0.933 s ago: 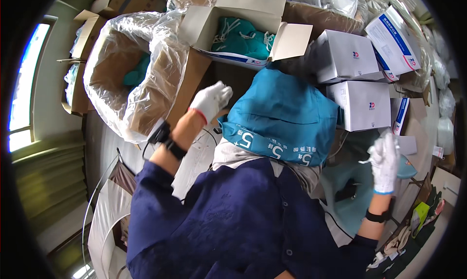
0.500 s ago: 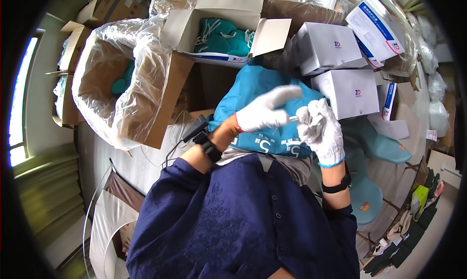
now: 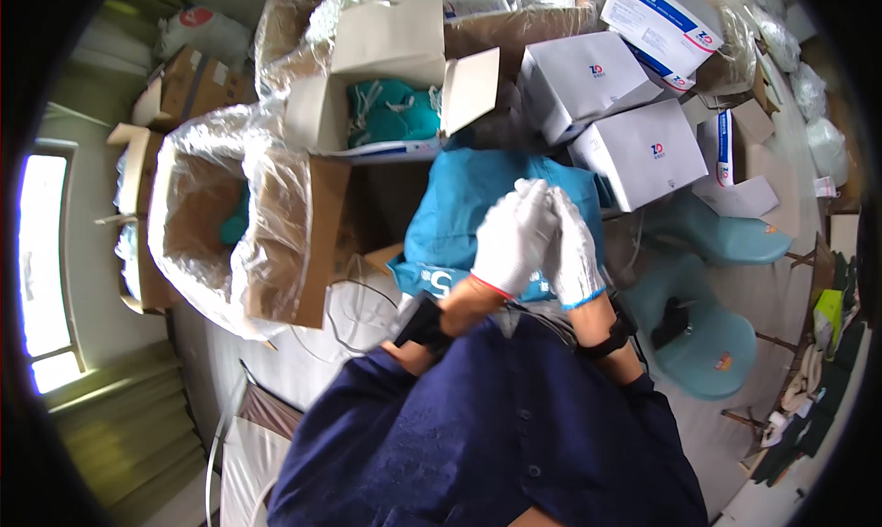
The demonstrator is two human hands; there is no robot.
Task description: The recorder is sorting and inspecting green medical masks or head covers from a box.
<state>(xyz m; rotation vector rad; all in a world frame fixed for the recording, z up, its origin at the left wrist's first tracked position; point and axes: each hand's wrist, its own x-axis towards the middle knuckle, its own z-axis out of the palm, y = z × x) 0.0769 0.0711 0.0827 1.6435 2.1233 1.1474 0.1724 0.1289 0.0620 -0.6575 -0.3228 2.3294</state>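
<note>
The left hand (image 3: 513, 238) and the right hand (image 3: 571, 249), both in white gloves, are pressed together palm to palm with fingers straight; whether anything lies between them cannot be told. Right under them lies a teal folded garment (image 3: 478, 205) on the cluttered worktop (image 3: 303, 362). Beyond the hands stands an open white box (image 3: 395, 77) holding teal masks; closed white boxes (image 3: 638, 150) sit just beyond the right hand. Out past the left hand is a plastic-lined carton (image 3: 239, 233). Half a second ago the hands were apart, fingertips working at something small; now they have closed flat together.
</note>
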